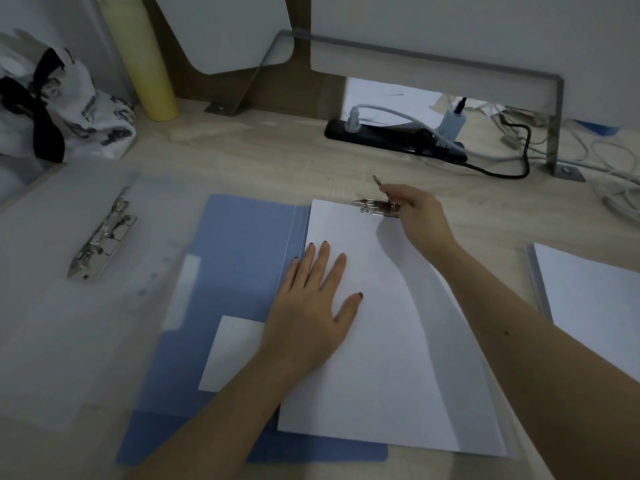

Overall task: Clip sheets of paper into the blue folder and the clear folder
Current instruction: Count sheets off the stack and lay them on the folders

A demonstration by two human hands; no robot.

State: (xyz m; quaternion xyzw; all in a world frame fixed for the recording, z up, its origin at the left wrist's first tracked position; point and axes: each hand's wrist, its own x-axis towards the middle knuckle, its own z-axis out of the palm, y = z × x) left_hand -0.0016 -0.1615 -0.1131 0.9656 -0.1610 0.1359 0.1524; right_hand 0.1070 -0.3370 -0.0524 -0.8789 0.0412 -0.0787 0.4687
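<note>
Flatly, left hand [311, 306] spread on white sheets [388, 368], right hand [420, 214] pinching shiny metal clip [374, 206], matte blue folder [242, 244] beneath.

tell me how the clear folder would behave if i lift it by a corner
Probably floppy: the clear folder looks like thin translucent plastic lying flat. Its metal clip sits near the far end, so that end would likely sag. Smooth plastic may slide on the desk.

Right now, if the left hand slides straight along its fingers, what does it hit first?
The left hand crosses the paper, then probably grazes the left end of the metal clip; it may pass just left.
</note>
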